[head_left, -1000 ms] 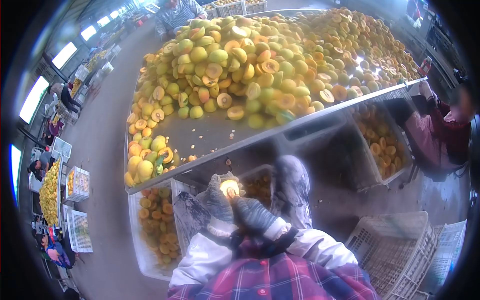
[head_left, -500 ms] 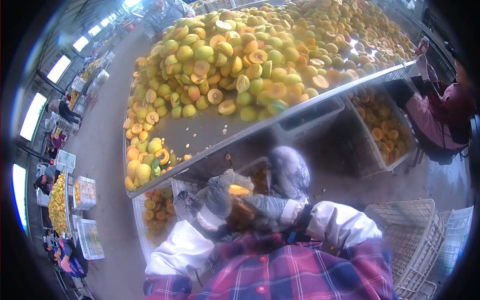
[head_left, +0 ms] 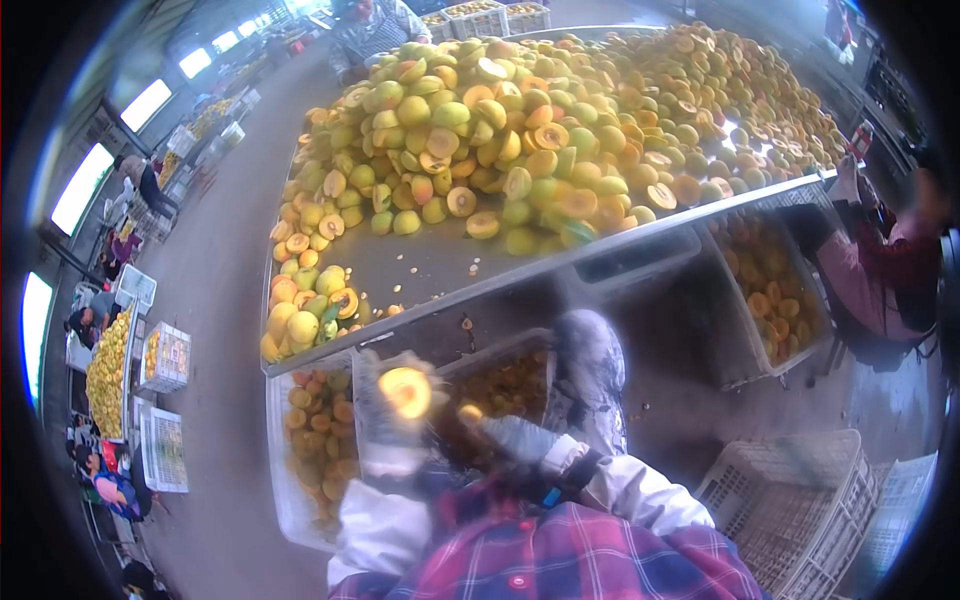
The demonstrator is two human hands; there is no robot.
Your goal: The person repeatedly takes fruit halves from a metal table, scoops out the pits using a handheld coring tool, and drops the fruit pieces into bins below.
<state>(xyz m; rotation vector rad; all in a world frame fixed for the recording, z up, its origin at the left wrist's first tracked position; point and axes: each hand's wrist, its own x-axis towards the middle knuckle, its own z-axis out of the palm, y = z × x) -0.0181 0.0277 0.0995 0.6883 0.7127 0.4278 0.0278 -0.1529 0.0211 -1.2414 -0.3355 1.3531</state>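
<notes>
My left hand (head_left: 388, 425), in a grey glove, is closed on a peach half (head_left: 405, 392) whose bright cut face points up at me. The hand is blurred by motion. To its right, my gloved right hand (head_left: 518, 438) is closed at the fingertips on a small orange piece of fruit (head_left: 470, 412), too blurred to make out further. A crate of peach halves (head_left: 500, 385) lies below and between my hands. Just to the left, another white crate of peach halves (head_left: 325, 440) stands against the table.
A metal-edged table (head_left: 430, 300) bears a large heap of whole and halved peaches (head_left: 440, 150). My knee (head_left: 590, 370) rises beside the crate. Stacked white crates (head_left: 800, 510) stand at right. A co-worker (head_left: 890, 260) sits at right, and another person (head_left: 375, 35) is beyond the table.
My hands were together around the fruit and are now apart. My left hand has moved left with the peach half, its cut face now showing. The view has shifted slightly.
</notes>
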